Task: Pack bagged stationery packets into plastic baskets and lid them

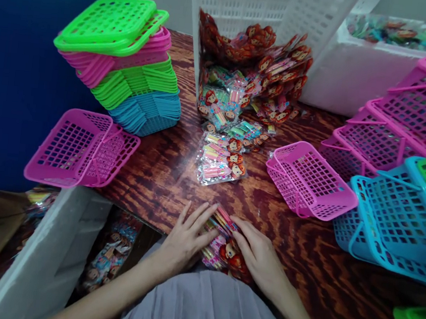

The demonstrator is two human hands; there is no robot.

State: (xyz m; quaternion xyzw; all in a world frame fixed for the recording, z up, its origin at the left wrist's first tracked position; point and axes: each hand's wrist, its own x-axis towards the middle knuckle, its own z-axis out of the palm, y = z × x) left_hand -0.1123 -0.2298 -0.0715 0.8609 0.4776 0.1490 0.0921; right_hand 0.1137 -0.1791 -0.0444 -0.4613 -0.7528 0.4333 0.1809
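Note:
Several clear packets (216, 248) lie at the table's front edge, right against my body. They hold thin coloured sticks and cards with a red-haired cartoon figure. My left hand (189, 236) rests along their left side, fingers spread and thumb on top. From the right, my right hand (259, 248) curls its fingers over their upper edge; its thumb is hidden. Just beyond my hands, similar packets (219, 157) lie overlapped in a row. Behind them, more packets (283, 73) spill from a white plastic crate (244, 5) that lies open toward me.
Nested baskets (143, 101) in blue, green and pink stand at the left, by a pink basket (67, 147). At the right are a pink basket (313, 182), blue baskets (393, 219) and more pink ones. White foam boxes (336, 73) (51, 249) stand behind right and below left.

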